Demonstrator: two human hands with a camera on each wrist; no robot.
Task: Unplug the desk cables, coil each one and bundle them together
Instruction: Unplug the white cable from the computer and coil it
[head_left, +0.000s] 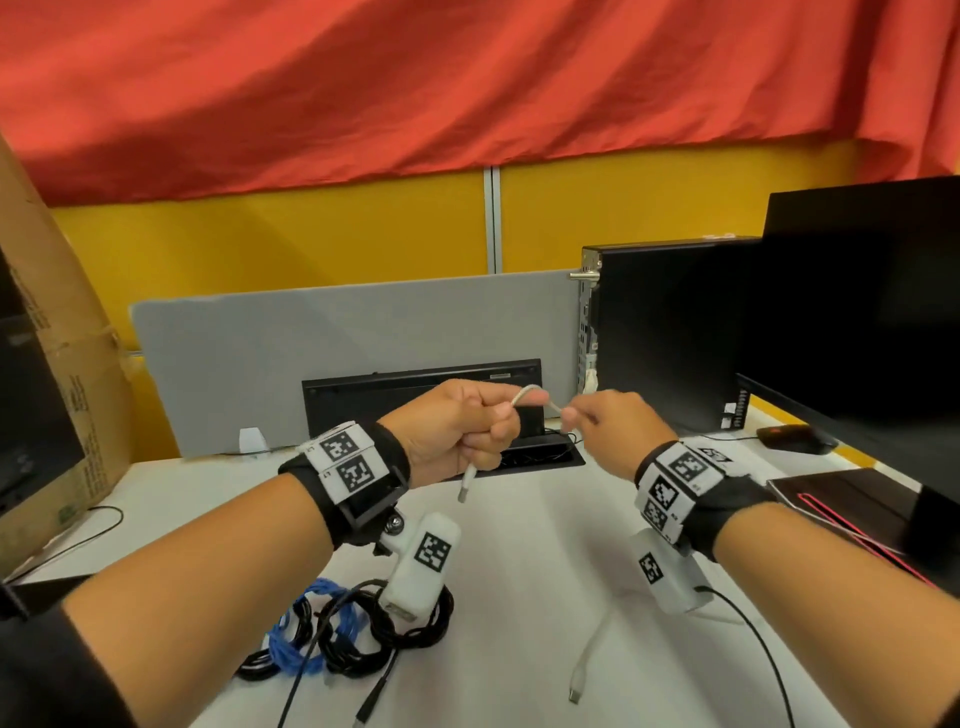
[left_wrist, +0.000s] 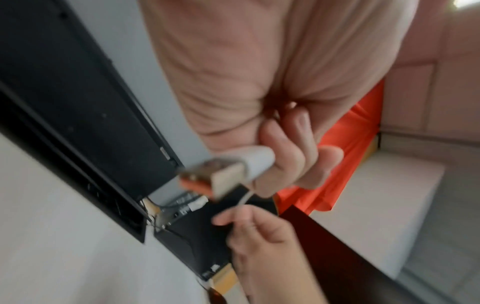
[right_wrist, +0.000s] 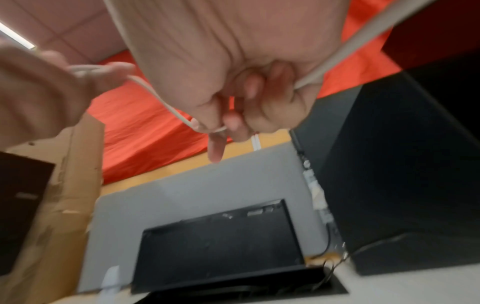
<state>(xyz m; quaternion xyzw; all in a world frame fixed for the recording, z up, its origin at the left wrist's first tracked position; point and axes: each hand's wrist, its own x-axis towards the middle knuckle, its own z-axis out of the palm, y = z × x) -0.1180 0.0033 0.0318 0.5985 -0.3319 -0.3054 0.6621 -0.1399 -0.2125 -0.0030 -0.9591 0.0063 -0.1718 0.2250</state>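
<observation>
A thin white rubbery cable (head_left: 530, 397) loops at frame centre above the white desk (head_left: 519, 545), gripped in the left hand (head_left: 457, 431), its plug hanging below, and pinched by right hand (head_left: 613, 431) fingers. Coiled black and blue cables (head_left: 353, 629) lie lower left.

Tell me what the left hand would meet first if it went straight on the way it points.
Probably the black keyboard standing against the grey divider. The left hand, gripping the white cable, points toward it, though depth is unclear.
</observation>
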